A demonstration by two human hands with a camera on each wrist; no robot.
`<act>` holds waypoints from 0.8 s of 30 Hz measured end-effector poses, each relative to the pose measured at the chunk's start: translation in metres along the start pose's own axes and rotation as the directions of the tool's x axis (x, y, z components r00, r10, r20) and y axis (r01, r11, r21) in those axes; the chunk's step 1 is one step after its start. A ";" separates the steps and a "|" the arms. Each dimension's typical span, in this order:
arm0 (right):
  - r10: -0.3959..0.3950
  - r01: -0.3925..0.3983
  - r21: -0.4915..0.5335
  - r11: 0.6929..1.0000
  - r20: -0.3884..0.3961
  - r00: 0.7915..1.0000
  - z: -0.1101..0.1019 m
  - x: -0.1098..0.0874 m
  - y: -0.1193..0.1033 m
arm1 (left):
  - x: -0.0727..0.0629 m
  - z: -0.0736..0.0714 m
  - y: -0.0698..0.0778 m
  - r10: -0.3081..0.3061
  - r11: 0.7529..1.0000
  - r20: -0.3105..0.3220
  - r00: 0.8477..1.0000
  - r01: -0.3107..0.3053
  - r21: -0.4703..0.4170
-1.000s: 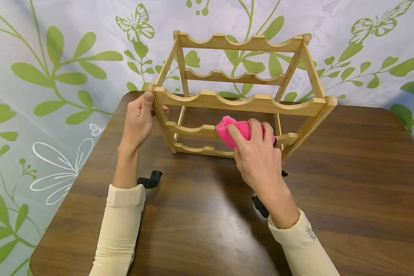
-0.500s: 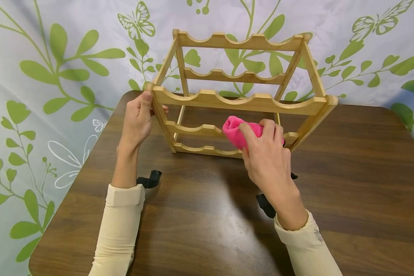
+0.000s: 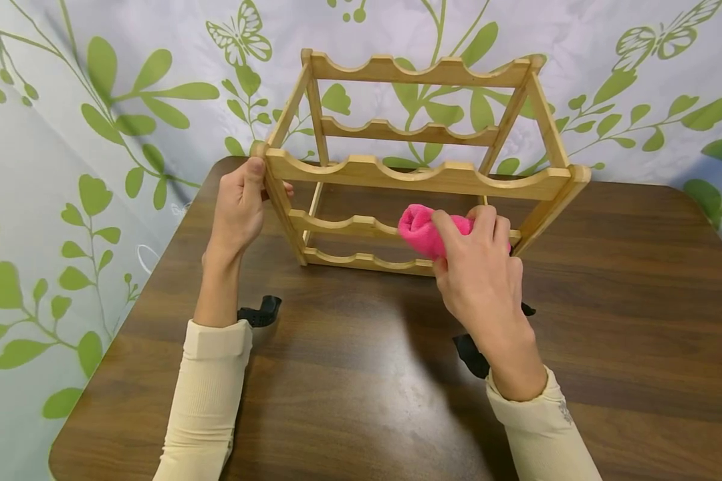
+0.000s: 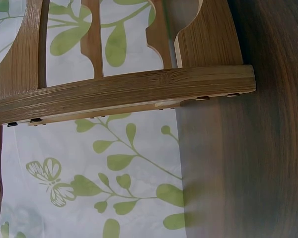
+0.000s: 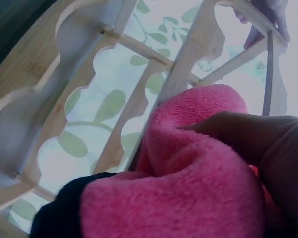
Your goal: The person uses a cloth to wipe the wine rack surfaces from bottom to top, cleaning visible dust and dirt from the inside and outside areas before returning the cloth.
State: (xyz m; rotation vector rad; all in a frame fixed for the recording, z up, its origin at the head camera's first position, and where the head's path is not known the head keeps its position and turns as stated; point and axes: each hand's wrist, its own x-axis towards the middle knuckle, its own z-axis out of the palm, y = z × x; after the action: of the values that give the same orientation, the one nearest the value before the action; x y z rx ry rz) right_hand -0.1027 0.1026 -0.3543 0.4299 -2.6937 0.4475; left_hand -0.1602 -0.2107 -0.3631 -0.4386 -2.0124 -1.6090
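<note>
A light wooden wine rack point(image 3: 361, 172) with scalloped rails stands on the table. My left hand point(image 3: 238, 210) grips its front left post near the top corner. In my right hand point(image 3: 481, 287) is a bunched pink cloth point(image 3: 424, 230), held against the lower front rail point(image 3: 351, 224), toward its right end. The right wrist view has the fluffy cloth point(image 5: 188, 163) close up, with the thumb point(image 5: 248, 136) pressed on it and a dark part at lower left. Most of the left hand is out of the left wrist view, where the rack's post point(image 4: 124, 91) crosses the frame.
The brown wooden table point(image 3: 349, 401) extends around the rack. Behind it hangs a pale curtain point(image 3: 120, 153) with green leaves and butterflies. Black straps point(image 3: 261, 312) show at both wrists.
My right hand and the pink cloth have slid to the right along the lower front rail. The left hand keeps its grip on the post. At the left, the curtain has shifted.
</note>
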 end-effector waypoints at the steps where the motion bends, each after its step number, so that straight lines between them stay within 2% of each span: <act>1: 0.007 -0.007 -0.003 1.000 0.000 1.000 -0.001 0.000 0.001 | 0.000 0.000 0.000 -0.001 1.000 0.000 1.000 0.001 0.003; 9: 0.071 -0.070 -0.018 0.997 0.021 0.997 -0.011 0.000 0.010 | 0.000 0.001 0.001 0.022 1.000 -0.006 1.000 -0.022 -0.002; 15: 0.099 -0.098 -0.030 0.995 0.021 0.995 -0.017 0.001 0.016 | 0.000 0.001 0.002 0.000 1.000 -0.007 1.000 0.000 -0.016; 20: 0.094 -0.093 -0.036 0.995 0.030 0.995 -0.020 -0.001 0.017 | 0.000 0.001 0.001 -0.020 1.000 -0.007 1.000 0.020 -0.020; 24: 0.056 -0.055 -0.016 0.998 0.046 0.997 -0.023 -0.003 0.015 | 0.000 0.000 0.001 -0.015 1.000 -0.007 1.000 0.015 0.009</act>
State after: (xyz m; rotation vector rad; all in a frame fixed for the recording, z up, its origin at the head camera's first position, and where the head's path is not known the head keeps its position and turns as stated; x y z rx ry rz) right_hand -0.0987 0.1254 -0.3389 0.3661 -2.7581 0.4380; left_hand -0.1594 -0.2103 -0.3623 -0.4147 -2.0215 -1.6075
